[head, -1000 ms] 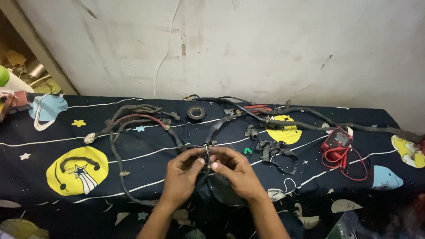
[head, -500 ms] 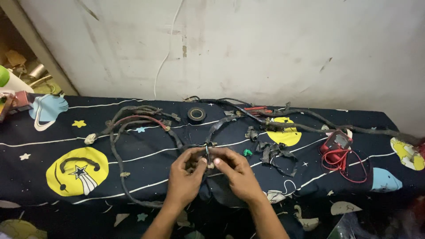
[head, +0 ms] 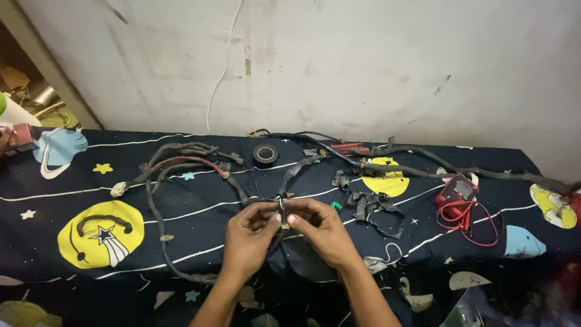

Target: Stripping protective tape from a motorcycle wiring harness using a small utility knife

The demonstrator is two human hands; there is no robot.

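Closest to the camera, the left hand (head: pixel 249 233) and the right hand (head: pixel 319 229) meet over the near half of the dark, space-patterned tablecloth (head: pixel 200 212). Both pinch the same short stretch of a black wire harness (head: pixel 281 209), thumb and fingertips pressed onto it from either side, so the piece stands roughly upright between them. The rest of the harness trails off to the left of the hands in loose loops, with a red strand among the black.

Just right of the right hand lies a small green clip (head: pixel 336 206), and beyond it scraps of torn black tape (head: pixel 369 206). Further right sits a red multimeter (head: pixel 457 189) with its red leads coiled in front. Past the hands, towards the wall, a roll of black tape (head: pixel 265 154) rests flat, and a long branch of wiring runs off to the right.

The grip is small and tight. If the fingers pull apart too hard, a thin wire or a connector could probably tear loose; a slip might drag the loops into a tangle.
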